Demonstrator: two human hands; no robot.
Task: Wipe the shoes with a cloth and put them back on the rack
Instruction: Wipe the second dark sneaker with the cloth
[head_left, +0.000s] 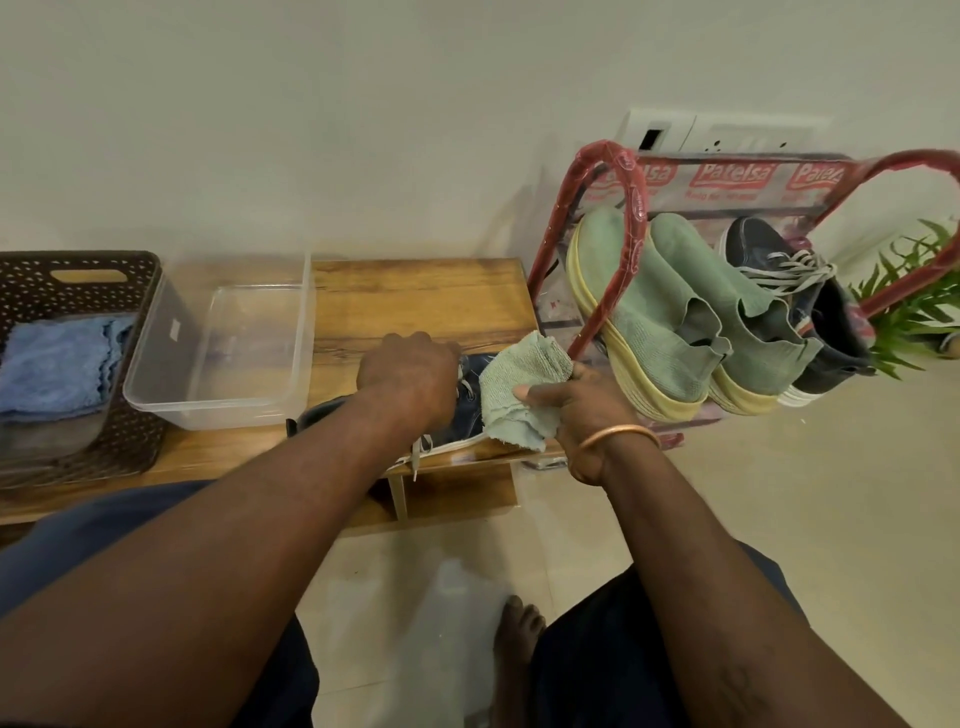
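Looks like the wiping step: left hand (410, 374) grips shoe (467, 415), right hand (569, 410) pinches cloth (519, 389) beside those fingers; next needs cloth-on-shoe contact.

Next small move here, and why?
Probably bring the green cloth in the right hand leftward onto the dark shoe and start wiping. The left hand holds that shoe down on the wooden bench, and the cloth hangs just beside it. A similar dark shoe sits on the rack.
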